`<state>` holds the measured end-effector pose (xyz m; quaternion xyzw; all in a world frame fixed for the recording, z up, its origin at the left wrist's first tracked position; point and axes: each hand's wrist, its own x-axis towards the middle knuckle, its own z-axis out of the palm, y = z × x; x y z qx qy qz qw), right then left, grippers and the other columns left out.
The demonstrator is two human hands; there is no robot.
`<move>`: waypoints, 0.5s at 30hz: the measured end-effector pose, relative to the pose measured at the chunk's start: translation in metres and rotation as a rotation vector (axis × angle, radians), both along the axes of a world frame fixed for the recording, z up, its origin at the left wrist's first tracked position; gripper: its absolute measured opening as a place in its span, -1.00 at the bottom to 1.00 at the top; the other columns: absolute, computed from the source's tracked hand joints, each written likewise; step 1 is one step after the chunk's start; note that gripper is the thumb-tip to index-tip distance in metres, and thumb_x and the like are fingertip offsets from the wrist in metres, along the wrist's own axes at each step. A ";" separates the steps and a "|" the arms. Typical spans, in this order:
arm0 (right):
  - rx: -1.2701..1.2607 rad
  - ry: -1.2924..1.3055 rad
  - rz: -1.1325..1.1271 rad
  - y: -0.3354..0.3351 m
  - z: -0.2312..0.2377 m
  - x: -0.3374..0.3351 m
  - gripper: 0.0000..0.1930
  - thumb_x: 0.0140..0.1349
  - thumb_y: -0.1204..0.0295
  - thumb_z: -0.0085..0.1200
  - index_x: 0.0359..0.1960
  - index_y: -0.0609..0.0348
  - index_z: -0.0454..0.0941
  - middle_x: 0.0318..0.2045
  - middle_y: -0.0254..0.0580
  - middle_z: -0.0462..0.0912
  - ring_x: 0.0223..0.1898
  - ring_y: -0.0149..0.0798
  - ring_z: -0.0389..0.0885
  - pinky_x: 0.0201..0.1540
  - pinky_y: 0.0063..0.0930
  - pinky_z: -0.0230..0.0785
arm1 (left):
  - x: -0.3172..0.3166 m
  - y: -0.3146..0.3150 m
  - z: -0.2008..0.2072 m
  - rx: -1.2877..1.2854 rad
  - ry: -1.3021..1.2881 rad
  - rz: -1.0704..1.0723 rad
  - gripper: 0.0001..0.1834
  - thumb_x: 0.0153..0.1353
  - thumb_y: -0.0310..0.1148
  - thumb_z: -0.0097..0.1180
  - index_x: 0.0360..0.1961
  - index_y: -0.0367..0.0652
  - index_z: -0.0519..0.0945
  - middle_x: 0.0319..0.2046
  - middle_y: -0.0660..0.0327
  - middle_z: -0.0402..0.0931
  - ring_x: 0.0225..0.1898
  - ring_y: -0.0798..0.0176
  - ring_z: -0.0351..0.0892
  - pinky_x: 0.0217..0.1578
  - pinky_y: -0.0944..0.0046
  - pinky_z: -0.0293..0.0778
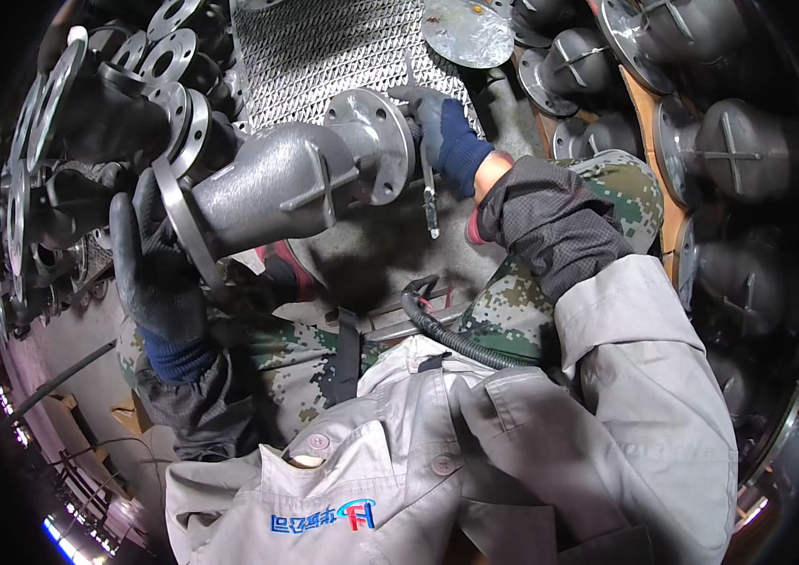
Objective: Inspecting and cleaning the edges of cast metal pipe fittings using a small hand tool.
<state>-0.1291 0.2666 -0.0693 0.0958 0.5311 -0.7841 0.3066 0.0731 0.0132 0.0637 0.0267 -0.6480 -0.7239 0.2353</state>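
Note:
A grey cast-metal valve body with a flange at each end lies tilted across the space before me, above my knees. My left hand, in a dark grey glove with a blue cuff, grips its left flange from the outer side. Beside the right flange is my right hand, gloved too, with its fingers closed around a slim metal tool. One end of the tool hangs below the hand; its kind cannot be made out. The flange partly hides the right fingertips.
A metal mesh sheet lies beyond the valve body, with a round, stained metal disc at its right. Flanged castings crowd the left and stand in rows at the right. A dark hose curves between my legs.

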 end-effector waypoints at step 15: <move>0.338 0.169 -0.256 -0.005 -0.034 0.071 -0.72 0.30 0.38 -0.15 -0.15 0.34 0.53 -0.35 -0.10 0.63 -0.29 -0.30 0.54 -0.17 -0.46 0.35 | 0.004 -0.030 -0.041 -0.424 -0.702 0.133 -0.17 0.01 -0.60 0.10 0.33 -0.22 0.04 -0.15 0.19 0.47 -0.30 0.39 0.50 -0.28 0.43 0.46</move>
